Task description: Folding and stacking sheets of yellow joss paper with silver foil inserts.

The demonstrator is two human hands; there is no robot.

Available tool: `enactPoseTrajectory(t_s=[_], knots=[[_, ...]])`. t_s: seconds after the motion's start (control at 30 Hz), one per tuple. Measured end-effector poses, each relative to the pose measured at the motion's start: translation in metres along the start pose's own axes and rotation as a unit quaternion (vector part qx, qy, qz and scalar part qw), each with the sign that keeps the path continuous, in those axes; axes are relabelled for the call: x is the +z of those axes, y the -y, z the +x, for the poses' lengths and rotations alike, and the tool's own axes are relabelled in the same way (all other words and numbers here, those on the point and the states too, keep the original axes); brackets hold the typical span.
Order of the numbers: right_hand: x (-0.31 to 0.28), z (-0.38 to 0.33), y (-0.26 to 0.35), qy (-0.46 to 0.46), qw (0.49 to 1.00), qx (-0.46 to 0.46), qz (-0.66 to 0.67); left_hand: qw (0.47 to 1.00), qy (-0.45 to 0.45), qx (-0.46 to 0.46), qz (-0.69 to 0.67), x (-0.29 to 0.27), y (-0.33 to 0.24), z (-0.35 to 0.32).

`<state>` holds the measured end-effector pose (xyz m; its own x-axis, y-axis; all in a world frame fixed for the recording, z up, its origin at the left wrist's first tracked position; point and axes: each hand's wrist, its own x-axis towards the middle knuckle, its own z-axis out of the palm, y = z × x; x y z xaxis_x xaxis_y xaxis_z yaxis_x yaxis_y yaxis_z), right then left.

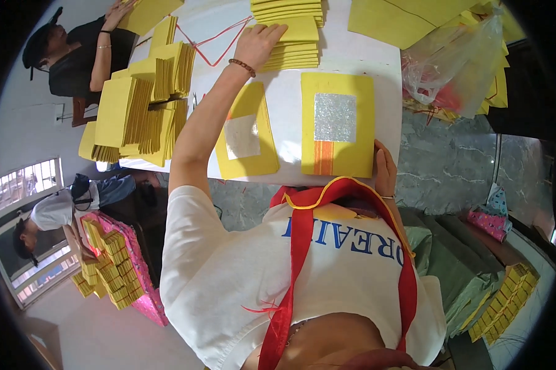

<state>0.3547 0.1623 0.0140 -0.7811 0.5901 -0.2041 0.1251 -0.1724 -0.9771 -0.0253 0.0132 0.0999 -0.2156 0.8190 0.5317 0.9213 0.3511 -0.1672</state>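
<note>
At the table's far side, my left hand (261,44) is closed over the left edge of a yellow paper bundle (299,29) on top of a stack; its thumb is hidden. Before me lies a yellow paper stack (307,123) with a silver foil square (335,117) and an orange strip below it. My right hand (386,168) is beside this stack's lower right edge, fingers extended and apart, holding nothing visible. To the left lies another yellow paper stack (247,161), slightly turned, with a pale shiny square (242,137).
Folded yellow bundles (114,111) crowd the white table's (386,92) left end. Red string (213,61) lies near my left forearm. A clear plastic bag (454,68) hangs at the right. Two people work at the left, one by a pink-covered surface (143,271) with yellow bundles.
</note>
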Motion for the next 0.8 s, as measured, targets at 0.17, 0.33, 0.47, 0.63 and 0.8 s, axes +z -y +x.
enactPoseTrajectory(t_s=[0.17, 0.33, 0.47, 0.63, 0.8], knots=[[-0.001, 0.000, 0.001, -0.019, 0.999, -0.013, -0.030, 0.997, 0.072, -0.014, 0.003, 0.019, 0.011, 0.003], [-0.002, 0.002, 0.003, -0.026, 0.996, -0.019, -0.079, 0.987, 0.161, -0.017, -0.018, 0.032, 0.009, -0.014], [0.000, 0.002, 0.012, -0.032, 0.990, -0.026, -0.135, 0.974, 0.199, -0.075, -0.082, 0.033, 0.001, -0.023], [0.000, 0.001, 0.000, -0.044, 0.996, -0.029, -0.074, 0.976, 0.164, -0.118, -0.084, 0.038, -0.022, -0.032], [-0.003, 0.006, 0.027, -0.025, 0.927, -0.227, -0.297, 0.973, 0.198, -0.092, -0.073, 0.032, -0.007, -0.026]])
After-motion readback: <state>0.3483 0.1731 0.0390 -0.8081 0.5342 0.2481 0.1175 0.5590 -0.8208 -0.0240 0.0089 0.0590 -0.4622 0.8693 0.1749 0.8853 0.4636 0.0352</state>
